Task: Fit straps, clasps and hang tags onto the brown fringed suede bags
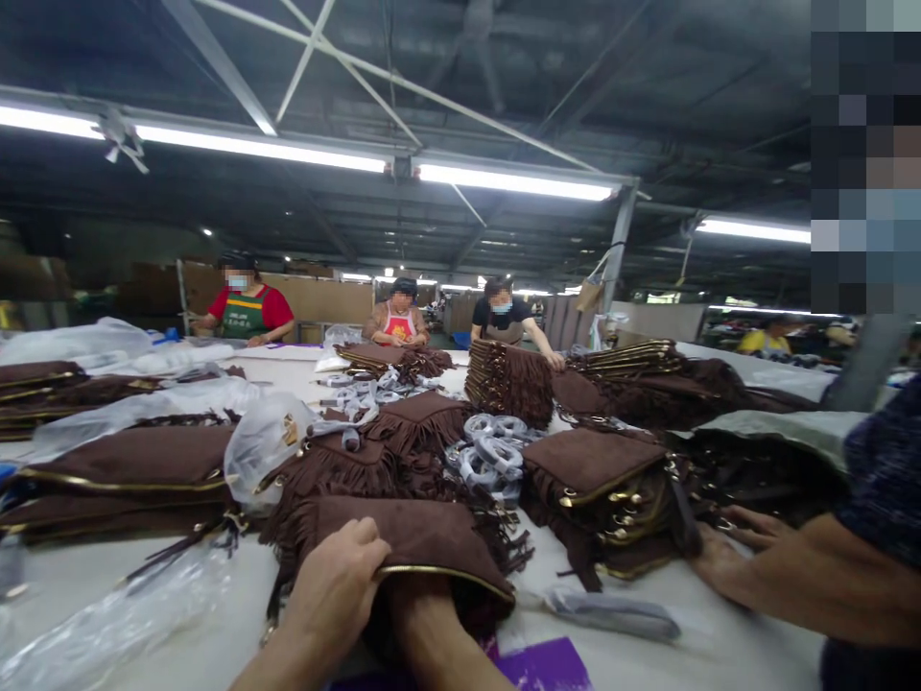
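Note:
My left hand (338, 585) grips the top edge of a brown suede fringed bag (432, 539) beside its gold zip, fingers curled over the opening. My right forearm (432, 638) reaches into the bag's open mouth. The right hand is hidden inside the bag, so its fingers do not show. The bag lies on a white table (720, 653) close in front of me, its fringe spreading to the right.
Stacks of the same brown bags (611, 489) cover the table, with clear plastic bags (263, 446) and grey coiled straps (493, 456) between them. A co-worker's hand (730, 552) rests on a stack at right. Three people (500, 317) work along the far side. A purple sheet (543, 664) lies near me.

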A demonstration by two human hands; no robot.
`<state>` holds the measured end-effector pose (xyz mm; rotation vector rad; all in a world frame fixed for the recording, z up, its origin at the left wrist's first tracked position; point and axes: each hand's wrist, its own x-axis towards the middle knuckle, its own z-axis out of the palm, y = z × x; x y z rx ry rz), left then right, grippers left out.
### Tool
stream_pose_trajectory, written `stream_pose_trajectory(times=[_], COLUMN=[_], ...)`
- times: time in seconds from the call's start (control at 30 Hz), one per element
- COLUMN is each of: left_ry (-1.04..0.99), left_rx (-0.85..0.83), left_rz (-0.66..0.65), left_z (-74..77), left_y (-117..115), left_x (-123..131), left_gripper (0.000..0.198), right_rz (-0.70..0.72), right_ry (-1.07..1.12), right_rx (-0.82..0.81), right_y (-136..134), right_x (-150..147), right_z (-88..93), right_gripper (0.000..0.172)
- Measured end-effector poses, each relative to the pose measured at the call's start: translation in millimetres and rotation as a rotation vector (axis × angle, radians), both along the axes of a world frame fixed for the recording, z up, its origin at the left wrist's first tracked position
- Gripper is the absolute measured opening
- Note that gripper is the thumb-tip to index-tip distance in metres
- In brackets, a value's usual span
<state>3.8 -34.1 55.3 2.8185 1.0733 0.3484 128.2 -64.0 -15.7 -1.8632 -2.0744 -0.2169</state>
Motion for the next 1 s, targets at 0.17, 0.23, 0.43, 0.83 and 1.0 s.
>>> stream_pose_trajectory(times=[0.17,0.23,0.43,0.83,1.0], left_ry=[-0.109,-0.210,-0.275,-0.194,-0.320], left_rx=[-0.258,-0.352,-0.271,-0.315,-0.281], left_rz=[-0.195,-0.213,0.148,0.104,0.049], left_z=[-27.0,-25.0,-16.9,-46.5,-66.5], left_y=[10,13,12,-10,13], left_x=[-38,-59,-104,-104,-106], left_gripper=[0.050,0.045,0.029,0.026,0.040], right_rz=[0.133,0.209,0.328,-0.058,-0.252], right_ry=[-0.008,0.002,0.238,0.278,0.302], right_rx=[-0.101,-0.147,-0.048,-0.251,-0.285], right_y=[-43,-66,-92,-60,-39], right_x=[21,39,57,-77,-106], right_z=[-8.9,-2.9,7.6,15.7,25.9], right_gripper=[0.030,0.026,0.020,0.053,0.039])
